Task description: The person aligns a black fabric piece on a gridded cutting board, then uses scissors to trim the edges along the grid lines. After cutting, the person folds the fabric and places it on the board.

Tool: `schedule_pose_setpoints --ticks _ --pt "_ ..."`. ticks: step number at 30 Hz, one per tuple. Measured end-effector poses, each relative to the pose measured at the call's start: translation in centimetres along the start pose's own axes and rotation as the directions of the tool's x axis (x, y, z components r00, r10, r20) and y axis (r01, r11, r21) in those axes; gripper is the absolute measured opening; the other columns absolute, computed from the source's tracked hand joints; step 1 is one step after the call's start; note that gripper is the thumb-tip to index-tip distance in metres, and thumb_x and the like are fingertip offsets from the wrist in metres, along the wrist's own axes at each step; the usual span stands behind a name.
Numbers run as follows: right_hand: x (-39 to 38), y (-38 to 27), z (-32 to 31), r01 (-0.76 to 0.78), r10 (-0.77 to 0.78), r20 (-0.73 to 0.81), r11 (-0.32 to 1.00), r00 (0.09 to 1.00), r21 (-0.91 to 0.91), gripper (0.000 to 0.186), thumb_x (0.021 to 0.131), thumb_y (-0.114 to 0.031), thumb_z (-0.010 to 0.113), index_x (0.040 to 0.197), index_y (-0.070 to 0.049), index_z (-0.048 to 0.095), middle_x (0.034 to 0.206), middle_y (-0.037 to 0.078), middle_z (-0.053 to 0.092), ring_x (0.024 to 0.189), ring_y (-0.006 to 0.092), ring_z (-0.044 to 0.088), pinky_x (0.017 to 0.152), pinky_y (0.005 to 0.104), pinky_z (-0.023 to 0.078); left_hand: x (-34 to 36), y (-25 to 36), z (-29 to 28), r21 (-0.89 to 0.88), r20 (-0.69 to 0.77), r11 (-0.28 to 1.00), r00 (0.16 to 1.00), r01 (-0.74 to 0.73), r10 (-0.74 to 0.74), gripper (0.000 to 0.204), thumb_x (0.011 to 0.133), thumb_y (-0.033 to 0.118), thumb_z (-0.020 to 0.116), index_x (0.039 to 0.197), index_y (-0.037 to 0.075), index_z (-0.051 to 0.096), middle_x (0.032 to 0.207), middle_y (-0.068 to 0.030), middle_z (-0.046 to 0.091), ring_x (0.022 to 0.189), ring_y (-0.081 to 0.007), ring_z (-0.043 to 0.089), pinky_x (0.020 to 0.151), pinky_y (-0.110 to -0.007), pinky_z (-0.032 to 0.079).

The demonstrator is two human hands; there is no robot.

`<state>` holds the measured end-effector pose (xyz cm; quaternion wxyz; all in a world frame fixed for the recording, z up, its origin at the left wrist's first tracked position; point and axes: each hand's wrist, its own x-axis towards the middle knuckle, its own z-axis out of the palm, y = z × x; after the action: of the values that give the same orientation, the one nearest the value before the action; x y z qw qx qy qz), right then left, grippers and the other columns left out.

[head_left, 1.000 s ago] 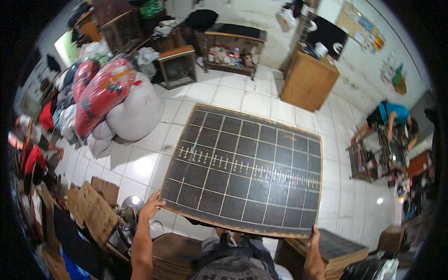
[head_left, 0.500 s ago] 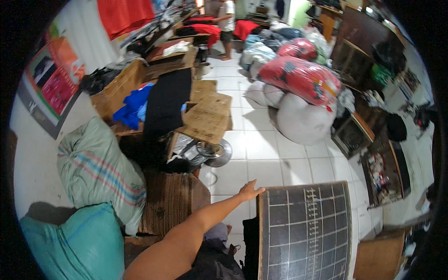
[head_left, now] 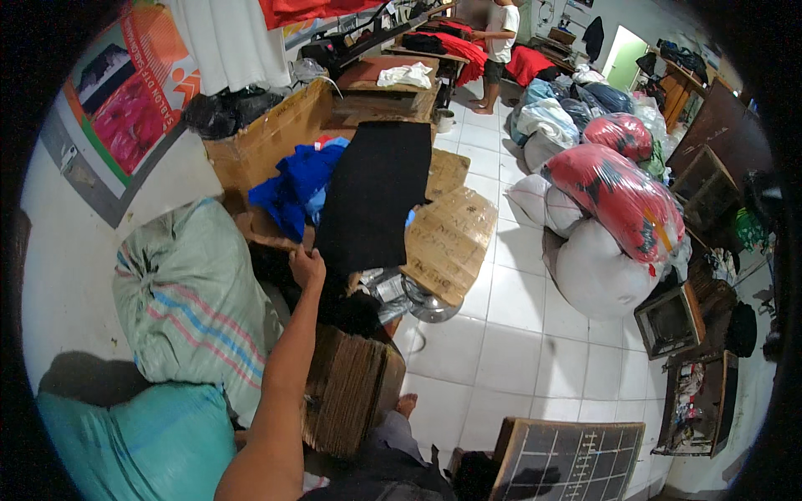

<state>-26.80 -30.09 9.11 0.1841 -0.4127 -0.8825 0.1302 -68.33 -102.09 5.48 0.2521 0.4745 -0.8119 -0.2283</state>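
My left arm stretches forward, and my left hand [head_left: 307, 269] is at the near left corner of a black fabric panel [head_left: 376, 196]. The fingers look closed on the fabric's edge, though their tips are partly hidden. That panel lies flat beside a bunched blue cloth [head_left: 292, 188] in a cardboard box [head_left: 230, 163]. Brown cardboard [head_left: 455, 242] rests on a round metal stool [head_left: 434, 307] just right of it. My right hand is out of view.
A stack of brown sheets [head_left: 347, 392] stands by my legs, with a dark gridded board [head_left: 568, 463] to the right. Stuffed sacks [head_left: 200, 301] lean at left. Bagged bundles [head_left: 614, 200] are heaped on the tiles. Farther back, a person [head_left: 499, 46] stands at a table.
My left hand has left the gridded board's corner and moved left and forward to the black fabric. The view has turned left, so the board now sits lower.
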Motion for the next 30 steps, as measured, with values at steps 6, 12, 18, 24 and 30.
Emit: schedule_pose_setpoints --ticks 6,12,18,24,30 --pt "2.0 -7.7 8.9 0.279 -0.276 0.042 0.959 0.960 -0.056 0.063 0.084 -0.015 0.067 0.140 0.006 0.047 0.124 0.028 0.058 0.119 0.0446 0.050 0.109 0.0509 0.037 1.6 -0.5 1.1 0.032 0.176 0.996 0.981 -0.087 0.081 0.026 0.093 0.021 0.070 0.110 0.002 0.073 0.107 -0.0155 0.071 0.105 -0.0369 0.065 0.094 -0.053 0.051" --pt "2.7 -4.1 16.2 0.099 -0.204 0.165 0.865 0.965 0.492 0.066 0.088 -0.021 0.065 0.146 0.001 0.040 0.145 0.021 0.047 0.134 0.0401 0.042 0.115 0.0508 0.028 4.2 -0.8 0.4 -0.253 0.316 0.944 0.940 0.211 -0.126 0.016 0.086 0.008 0.075 0.099 -0.001 0.073 0.096 -0.0148 0.072 0.087 -0.0306 0.068 0.077 -0.046 0.056" --pt "4.2 -7.5 20.4 0.215 -0.334 0.111 0.794 0.936 0.569 0.055 0.082 -0.001 0.066 0.135 -0.001 0.050 0.136 0.015 0.048 0.130 0.0314 0.046 0.104 0.0468 0.045 5.4 0.3 -2.0 -0.381 0.401 0.878 0.907 0.291 -0.126 0.010 0.084 0.000 0.073 0.093 -0.001 0.069 0.090 -0.0119 0.068 0.081 -0.0233 0.065 0.072 -0.039 0.055" --pt "-0.9 -31.2 21.8 0.563 -0.721 0.252 0.672 0.646 0.480 0.052 0.081 -0.010 0.073 0.129 -0.002 0.055 0.140 0.023 0.050 0.134 0.0431 0.043 0.112 0.0521 0.035 5.3 5.8 -4.5 -0.686 0.509 0.635 0.858 0.355 0.070 0.016 0.086 -0.002 0.069 0.101 0.001 0.067 0.089 -0.0056 0.063 0.081 -0.0181 0.065 0.065 -0.034 0.057" --pt "-10.3 -65.0 20.0 0.520 -0.927 -0.083 0.129 0.365 0.844 0.098 0.074 -0.021 0.081 0.149 0.008 0.026 0.147 0.031 0.039 0.133 0.0486 0.041 0.109 0.0517 0.034 1.7 16.6 -5.9 -0.829 0.515 0.469 0.746 0.306 0.422 0.014 0.086 -0.002 0.069 0.100 0.001 0.072 0.094 -0.0062 0.069 0.080 -0.0140 0.067 0.065 -0.030 0.059"
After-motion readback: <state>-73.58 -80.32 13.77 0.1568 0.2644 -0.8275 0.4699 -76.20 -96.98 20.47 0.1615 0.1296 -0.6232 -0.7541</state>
